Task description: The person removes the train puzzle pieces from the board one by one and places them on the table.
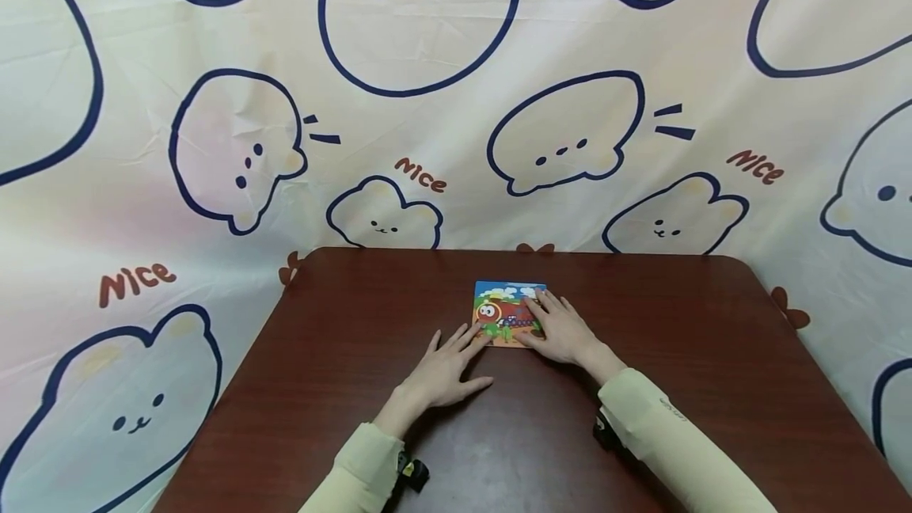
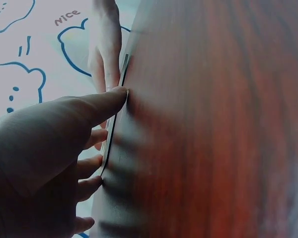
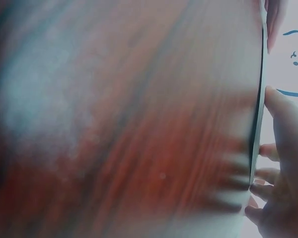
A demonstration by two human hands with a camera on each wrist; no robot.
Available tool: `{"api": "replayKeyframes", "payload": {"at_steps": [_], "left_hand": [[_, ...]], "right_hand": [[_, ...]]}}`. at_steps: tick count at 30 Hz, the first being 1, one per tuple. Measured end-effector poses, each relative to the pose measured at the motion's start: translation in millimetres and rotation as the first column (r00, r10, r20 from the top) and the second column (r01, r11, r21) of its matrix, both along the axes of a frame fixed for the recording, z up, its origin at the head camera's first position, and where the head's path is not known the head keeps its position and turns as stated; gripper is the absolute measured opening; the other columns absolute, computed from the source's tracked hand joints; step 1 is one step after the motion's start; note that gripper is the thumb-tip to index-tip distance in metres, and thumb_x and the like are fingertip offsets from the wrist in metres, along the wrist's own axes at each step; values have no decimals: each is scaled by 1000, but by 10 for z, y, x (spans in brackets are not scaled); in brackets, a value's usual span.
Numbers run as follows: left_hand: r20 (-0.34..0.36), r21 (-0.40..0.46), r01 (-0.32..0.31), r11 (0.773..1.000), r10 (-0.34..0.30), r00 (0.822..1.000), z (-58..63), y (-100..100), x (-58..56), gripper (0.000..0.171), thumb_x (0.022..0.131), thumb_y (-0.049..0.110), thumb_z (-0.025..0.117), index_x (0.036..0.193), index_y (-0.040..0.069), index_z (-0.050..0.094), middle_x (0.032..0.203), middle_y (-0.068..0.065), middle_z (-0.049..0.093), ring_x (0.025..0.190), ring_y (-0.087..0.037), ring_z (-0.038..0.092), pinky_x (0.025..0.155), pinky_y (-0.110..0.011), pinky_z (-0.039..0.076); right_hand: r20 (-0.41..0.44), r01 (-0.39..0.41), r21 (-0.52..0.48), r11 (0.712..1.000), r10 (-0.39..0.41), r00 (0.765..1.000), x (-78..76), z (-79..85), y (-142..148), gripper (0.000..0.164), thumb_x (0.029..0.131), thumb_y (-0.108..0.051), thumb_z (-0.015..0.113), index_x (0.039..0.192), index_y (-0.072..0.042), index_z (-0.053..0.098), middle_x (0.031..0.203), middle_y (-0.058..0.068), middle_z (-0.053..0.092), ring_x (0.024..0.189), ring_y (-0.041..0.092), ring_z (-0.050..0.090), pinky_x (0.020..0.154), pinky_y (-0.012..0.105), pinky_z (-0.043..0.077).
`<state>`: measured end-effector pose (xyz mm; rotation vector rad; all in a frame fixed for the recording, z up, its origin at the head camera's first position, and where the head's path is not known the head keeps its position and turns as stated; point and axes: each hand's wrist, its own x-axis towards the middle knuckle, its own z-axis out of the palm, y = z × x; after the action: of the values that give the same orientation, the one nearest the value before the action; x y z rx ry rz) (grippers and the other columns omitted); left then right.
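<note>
A thin square board (image 1: pixel 507 312) with a cartoon picture lies flat near the far side of the table. It shows a red, round-faced train-like figure under a blue sky with white clouds. My left hand (image 1: pixel 445 370) touches the lower left corner with its spread, fairly straight fingertips. Over the right part of the picture rests my right hand (image 1: pixel 563 332), fingers spread and extended, hiding some of it. From the left wrist camera the board (image 2: pixel 112 129) appears edge-on as a slim dark-sided slab, and fingertips of both hands meet it.
The dark reddish-brown table (image 1: pixel 342 323) has rounded far corners. Behind it hangs a pale cloth backdrop (image 1: pixel 456 133) with blue-outlined cartoon animals and the word "Nice". A dark wrist device (image 1: pixel 413 472) is strapped below the left sleeve (image 1: pixel 365 461).
</note>
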<state>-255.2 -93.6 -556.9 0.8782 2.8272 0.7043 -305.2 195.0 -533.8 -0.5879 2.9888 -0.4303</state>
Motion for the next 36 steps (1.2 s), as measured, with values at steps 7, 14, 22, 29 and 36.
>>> {"api": "replayKeyframes", "payload": {"at_steps": [7, 14, 22, 29, 36], "left_hand": [[-17, -29, 13, 999, -13, 1000, 175, 9, 88, 77, 108, 70, 54, 172, 28, 41, 184, -5, 29, 171, -35, 28, 133, -77, 19], [10, -46, 4, 999, -4, 1000, 295, -8, 166, 75, 110, 63, 57, 172, 23, 42, 183, -10, 31, 170, -38, 29, 133, -77, 20], [57, -114, -22, 993, 29, 998, 445, -12, 206, 73, 108, 50, 67, 170, 19, 45, 182, -11, 32, 171, -38, 27, 136, -73, 17], [-39, -35, -12, 999, 11, 999, 282, 15, -187, 75, 107, 64, 61, 167, 21, 50, 178, -17, 39, 171, -37, 27, 135, -74, 18], [-29, -129, -55, 990, 51, 998, 413, 112, -496, 82, 107, 60, 63, 172, 14, 41, 182, -17, 30, 173, -37, 22, 139, -68, 16]], "right_hand": [[5, -2, 19, 1000, 2, 1000, 8, 17, -12, 90, 107, -65, 60, 171, -7, 39, 179, 27, 31, 168, 47, 28, 136, 69, 24], [5, -7, 46, 999, 7, 1000, -9, 9, -54, 89, 106, -67, 59, 171, -9, 41, 179, 25, 32, 168, 46, 29, 135, 69, 25], [-2, -6, 60, 998, 6, 1000, 20, 9, -122, 91, 105, -69, 60, 171, -10, 41, 178, 24, 34, 167, 45, 31, 135, 69, 26], [-13, 7, 63, 998, -6, 1000, 17, 24, -130, 88, 105, -67, 61, 171, -11, 41, 178, 23, 35, 168, 44, 30, 137, 68, 24], [-5, -5, 68, 998, 6, 1000, 8, 31, -137, 89, 105, -67, 61, 170, -10, 42, 178, 23, 35, 168, 44, 30, 137, 68, 24]]}}
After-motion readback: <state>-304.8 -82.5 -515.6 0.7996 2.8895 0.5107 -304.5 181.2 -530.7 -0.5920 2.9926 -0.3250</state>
